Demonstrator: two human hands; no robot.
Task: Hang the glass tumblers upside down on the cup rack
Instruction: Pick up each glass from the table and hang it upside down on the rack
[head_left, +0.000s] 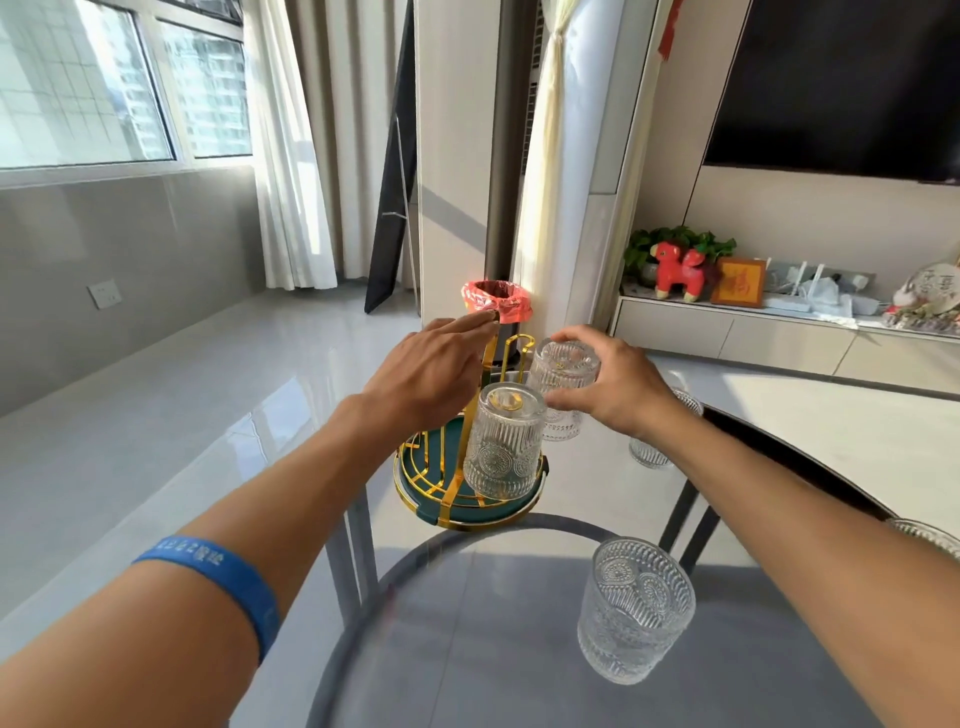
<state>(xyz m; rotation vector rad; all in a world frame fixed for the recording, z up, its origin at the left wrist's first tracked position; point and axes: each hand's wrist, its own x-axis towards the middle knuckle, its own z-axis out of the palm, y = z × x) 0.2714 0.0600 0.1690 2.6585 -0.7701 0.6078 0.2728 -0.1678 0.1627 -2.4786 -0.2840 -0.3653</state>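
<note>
From the head view, we have the cup rack (467, 467), gold wire prongs on a round green base, standing at the far edge of the glass counter (467, 623). One tumbler (501, 441) already hangs mouth-down on a near prong. Our right hand (613, 387) is closed around a second tumbler (563, 387), inverted, thumb below and fingers over its upturned base, just beside the rack's upper loop; whether it is seated on a prong yet we cannot tell. Our left hand (441, 369) is flat and open, holding nothing, its fingers over the top of the rack as if to steady it.

We judge the second hanging to be the step in hand. Next we need to lower the glass squarely over a free prong, then let go gently. An upright tumbler (634, 610) waits near us on the counter, and two more (660, 447) show partly beyond and under our right arm.
</note>
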